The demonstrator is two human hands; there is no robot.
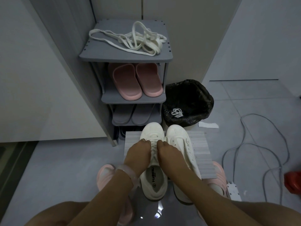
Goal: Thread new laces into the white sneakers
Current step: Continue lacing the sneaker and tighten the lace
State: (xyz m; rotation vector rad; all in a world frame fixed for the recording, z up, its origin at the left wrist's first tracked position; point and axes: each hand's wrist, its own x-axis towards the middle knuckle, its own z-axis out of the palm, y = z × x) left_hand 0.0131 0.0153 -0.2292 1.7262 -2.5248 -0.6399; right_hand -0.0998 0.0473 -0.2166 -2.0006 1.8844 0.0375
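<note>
Two white sneakers stand side by side on a ribbed white sheet on the floor, toes pointing away. The left sneaker has a lace running down its front. My left hand and my right hand rest on that sneaker's lacing, fingers curled down on the lace from either side. The right sneaker lies next to my right hand, its eyelets showing. A loose tangle of cream laces lies on top of the grey shoe rack.
The rack holds pink slippers and grey slippers. A black-lined bin with a lace bundle inside stands right of the rack. Grey cables and a power strip lie on the floor at right. A grey cabinet is at left.
</note>
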